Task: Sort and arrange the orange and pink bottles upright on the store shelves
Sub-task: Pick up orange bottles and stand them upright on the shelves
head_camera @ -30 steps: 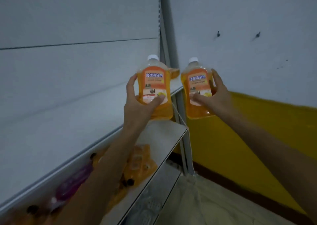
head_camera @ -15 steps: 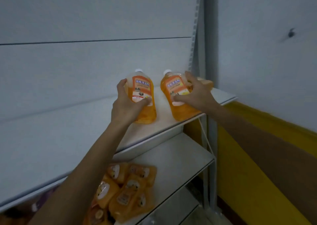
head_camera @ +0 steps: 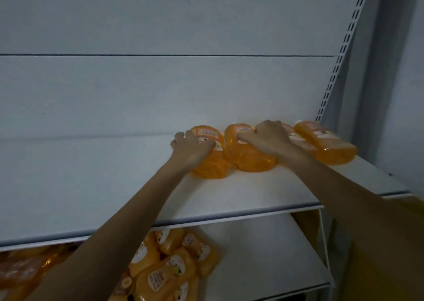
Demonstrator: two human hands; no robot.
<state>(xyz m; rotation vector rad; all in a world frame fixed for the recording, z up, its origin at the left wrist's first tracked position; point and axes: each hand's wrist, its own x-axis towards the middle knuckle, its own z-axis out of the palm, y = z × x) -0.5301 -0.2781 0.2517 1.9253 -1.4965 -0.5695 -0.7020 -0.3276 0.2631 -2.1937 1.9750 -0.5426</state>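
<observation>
On the top shelf (head_camera: 229,193) | our left hand (head_camera: 192,147) grips the left bottle (head_camera: 213,165) | our right hand (head_camera: 270,137) grips the right bottle (head_camera: 250,160) | both tops point away from us

No legible txt; labels (head_camera: 207,133) on orange bottles (head_camera: 250,160) too blurred.

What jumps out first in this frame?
Both hands work at the orange row on the upper shelf: the left hand grips the leftmost bottle, the right hand grips the second bottle. On the lower shelf below lies a jumbled heap of orange bottles.
</observation>
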